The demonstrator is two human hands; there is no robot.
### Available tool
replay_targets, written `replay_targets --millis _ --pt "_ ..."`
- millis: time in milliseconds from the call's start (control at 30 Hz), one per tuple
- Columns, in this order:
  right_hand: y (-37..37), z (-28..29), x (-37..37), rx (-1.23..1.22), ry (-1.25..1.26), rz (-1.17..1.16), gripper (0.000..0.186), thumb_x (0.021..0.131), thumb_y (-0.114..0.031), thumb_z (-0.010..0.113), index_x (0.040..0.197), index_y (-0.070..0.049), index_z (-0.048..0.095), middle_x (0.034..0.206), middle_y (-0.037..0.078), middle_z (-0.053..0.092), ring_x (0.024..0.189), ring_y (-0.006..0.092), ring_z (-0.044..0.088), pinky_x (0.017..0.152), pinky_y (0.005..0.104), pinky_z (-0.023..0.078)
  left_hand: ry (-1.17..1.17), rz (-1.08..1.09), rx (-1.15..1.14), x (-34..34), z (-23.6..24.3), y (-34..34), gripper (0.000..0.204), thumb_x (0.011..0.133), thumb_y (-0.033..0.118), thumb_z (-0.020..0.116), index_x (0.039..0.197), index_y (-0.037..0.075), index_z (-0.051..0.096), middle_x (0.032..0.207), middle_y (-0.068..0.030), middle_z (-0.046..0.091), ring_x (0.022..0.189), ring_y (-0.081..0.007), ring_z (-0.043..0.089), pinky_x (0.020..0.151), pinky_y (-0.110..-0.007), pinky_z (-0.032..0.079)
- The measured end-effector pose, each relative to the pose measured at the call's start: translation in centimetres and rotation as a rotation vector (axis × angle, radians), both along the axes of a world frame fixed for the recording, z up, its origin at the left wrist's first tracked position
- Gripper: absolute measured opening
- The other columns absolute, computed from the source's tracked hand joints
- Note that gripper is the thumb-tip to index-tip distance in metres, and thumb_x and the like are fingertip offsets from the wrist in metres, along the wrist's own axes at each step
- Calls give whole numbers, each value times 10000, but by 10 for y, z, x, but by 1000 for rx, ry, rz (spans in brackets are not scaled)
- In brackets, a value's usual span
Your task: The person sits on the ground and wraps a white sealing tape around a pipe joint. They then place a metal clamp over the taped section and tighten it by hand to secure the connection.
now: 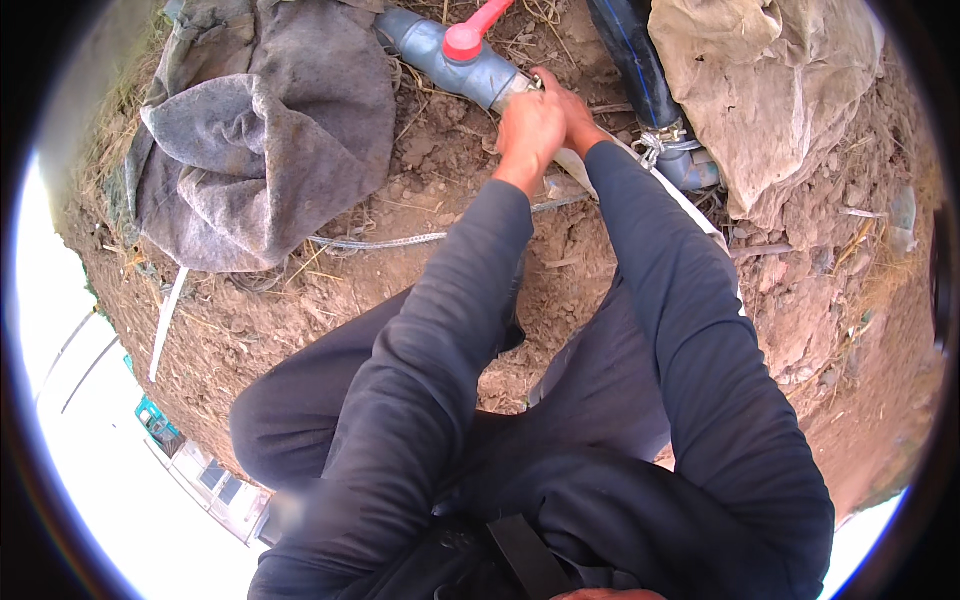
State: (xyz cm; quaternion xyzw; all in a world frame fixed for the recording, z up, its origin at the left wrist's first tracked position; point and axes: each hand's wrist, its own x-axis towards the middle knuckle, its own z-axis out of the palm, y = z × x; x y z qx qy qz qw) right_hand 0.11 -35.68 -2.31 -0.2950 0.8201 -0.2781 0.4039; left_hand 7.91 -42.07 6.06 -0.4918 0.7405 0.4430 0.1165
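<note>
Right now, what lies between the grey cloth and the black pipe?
In the head view, a grey valve with a red handle, the left hand and right hand at the valve's near end, and brown soil.

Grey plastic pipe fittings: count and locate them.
2: grey red-handled plastic valve beside the left hand; grey plastic elbow below the black plastic pipe. Others may be hidden.

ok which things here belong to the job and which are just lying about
Seems part of the job:
grey plastic valve with a red handle, left hand and right hand at one end
flat white band near the hands

Seems just lying about:
crumpled grey cloth
crumpled beige sheet
thin white strip
</note>
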Motion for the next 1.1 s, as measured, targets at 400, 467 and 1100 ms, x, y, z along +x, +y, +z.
replay_targets --millis 400,467,1100 --pt "4 4 4 -58 13 -46 926 806 -374 847 1573 -195 361 1306 269 681 1249 447 636 1055 493 489 168 140 -305 -3 -8 -18 460 977 335 523 903 -68 732 859 -277 732 719 -373 714 717 -498 553" --pt "1 -1 2 -55 -66 -62 1023 733 -396 886 1589 -196 363 1333 247 683 1263 429 637 1075 485 488 2 -7 -287 8 6 17 442 989 385 520 1007 8 752 982 -274 744 958 -471 707 873 -538 534" --pt "-2 0 -1 -43 -61 -45 981 755 -378 864 1578 -204 359 1313 267 684 1252 442 643 1056 482 496 -157 -14 -208 24 21 26 482 1023 419 483 1047 31 769 1050 -261 752 1045 -487 703 953 -574 533"
